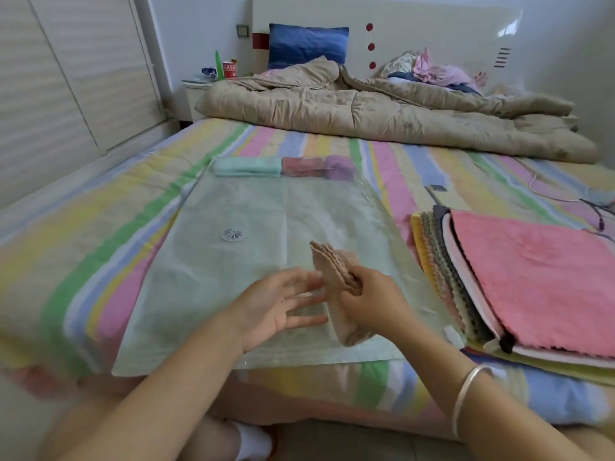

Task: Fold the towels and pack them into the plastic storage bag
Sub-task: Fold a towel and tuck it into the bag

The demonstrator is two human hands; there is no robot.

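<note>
— Holding what in the right hand (369,301)?
— Gripping a folded beige towel (332,261), over the plastic storage bag (249,207) on the bed (100,201).
— And the left hand (279,307)?
— Spreading open beside the towel, holding nothing.

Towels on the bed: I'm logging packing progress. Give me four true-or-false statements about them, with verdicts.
1. The right hand grips a folded tan towel. True.
2. The left hand holds a towel too. False: it is open, holding nothing.
3. Three rolled towels lie at the storage bag's far end. True.
4. A blue towel tops the stack at the right. False: a pink towel tops it.
</note>
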